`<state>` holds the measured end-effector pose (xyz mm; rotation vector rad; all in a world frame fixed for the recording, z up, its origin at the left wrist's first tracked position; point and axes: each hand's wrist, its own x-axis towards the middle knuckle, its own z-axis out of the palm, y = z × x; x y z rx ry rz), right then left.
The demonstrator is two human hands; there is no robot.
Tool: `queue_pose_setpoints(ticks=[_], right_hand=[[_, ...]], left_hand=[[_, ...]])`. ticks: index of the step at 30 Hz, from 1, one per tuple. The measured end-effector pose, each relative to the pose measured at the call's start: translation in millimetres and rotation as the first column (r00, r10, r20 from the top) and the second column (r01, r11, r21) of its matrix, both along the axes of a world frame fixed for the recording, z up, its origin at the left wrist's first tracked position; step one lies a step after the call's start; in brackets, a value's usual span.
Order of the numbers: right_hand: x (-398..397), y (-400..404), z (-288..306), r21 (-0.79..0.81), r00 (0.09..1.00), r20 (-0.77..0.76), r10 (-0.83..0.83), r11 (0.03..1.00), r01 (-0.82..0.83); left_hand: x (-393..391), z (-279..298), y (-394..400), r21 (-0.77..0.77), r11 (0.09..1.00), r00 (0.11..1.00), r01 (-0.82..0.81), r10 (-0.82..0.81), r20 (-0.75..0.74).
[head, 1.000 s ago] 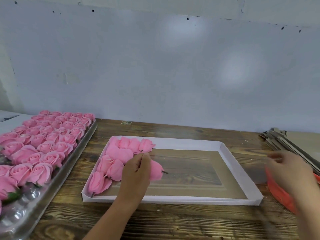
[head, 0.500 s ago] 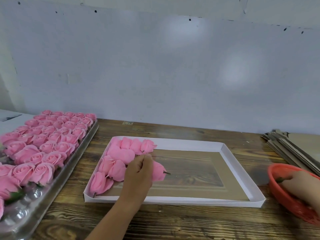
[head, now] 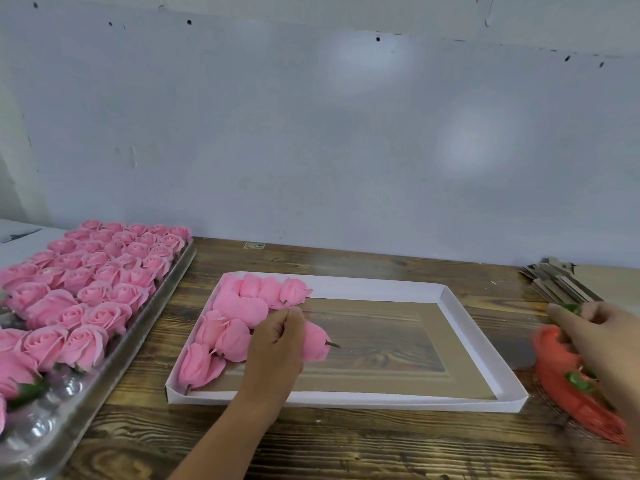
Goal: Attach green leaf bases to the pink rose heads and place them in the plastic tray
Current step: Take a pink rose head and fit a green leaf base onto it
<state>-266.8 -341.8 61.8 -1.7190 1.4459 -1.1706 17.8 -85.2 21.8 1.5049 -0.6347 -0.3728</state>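
The left hand (head: 277, 344) grips 1 pink rose head (head: 317, 342) lying sideways, stem pointing right toward the blurred right hand (head: 604, 336), which pinches a green leaf base (head: 572, 309).

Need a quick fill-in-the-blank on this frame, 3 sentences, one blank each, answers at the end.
1. The left hand rests on a pink rose head inside the ____ cardboard tray.
2. The right hand lifts a green leaf base above the ____ basket.
3. The clear plastic tray full of pink roses sits at the ____ edge of the table.

Missing words: white; red; left
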Motion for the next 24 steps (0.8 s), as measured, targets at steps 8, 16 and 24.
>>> queue_pose_setpoints(ticks=[8,16,24], right_hand=[[73,47,1,0.129,0.923,0.306,0.235,0.95,-0.285],[169,130,2,0.376,0.782,0.313,0.539,0.686,-0.623],[199,164,-22,0.355,0.705,0.191,0.683,0.621,-0.698]], left_hand=[[1,0,-2,0.004,1.0,1.0,-0.008,0.008,0.002],[2,1,-2,-0.003,1.0,1.0,-0.018,0.018,-0.016],[0,2,1,-0.013,1.0,1.0,-0.015,0.015,0.005]])
